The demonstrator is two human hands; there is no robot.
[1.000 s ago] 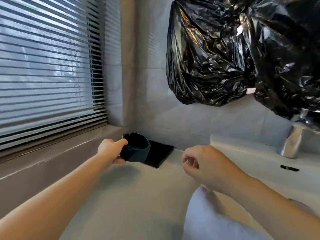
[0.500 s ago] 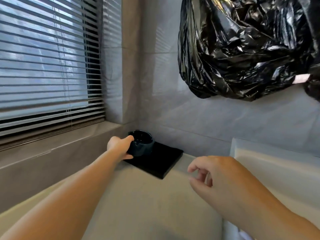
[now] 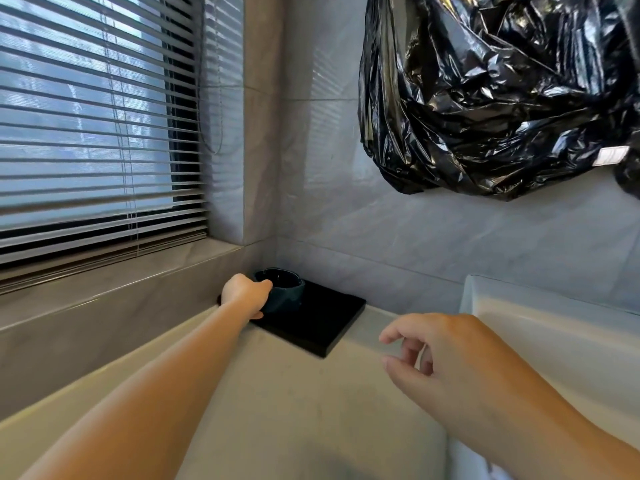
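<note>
- Head view, looking forward and down over a pale stone table (image 3: 294, 410) that runs into the corner of a tiled room.
- The left hand (image 3: 244, 295) reaches out at full arm's length to the back left corner of the table. Its fingers (image 3: 259, 311) are curled round the near side of a dark ashtray (image 3: 287, 296), with the thumb up by the rim, so the hand grips it.
- The dark ashtray is round and low, with a notch in its rim. It stands upright on the far left corner of a black square slab (image 3: 325, 323); whether its base fully rests on the slab is hard to tell.
- The black square slab lies flat on the table against the back wall, one corner pointing toward the viewer.
- The right hand (image 3: 446, 358) hovers above the table, near the slab's closest corner and well apart from the ashtray. Its fingers (image 3: 398, 337) are loosely curled and hold nothing.
- On the left, a window ledge (image 3: 121, 292) runs along the table's left edge, with slatted blinds (image 3: 97, 116) lowered above it.
- High on the right, a crumpled black plastic bag (image 3: 502, 98) hangs against the wall.
- Beneath it, at the table's right edge, is the rim of a white basin (image 3: 540, 327).
</note>
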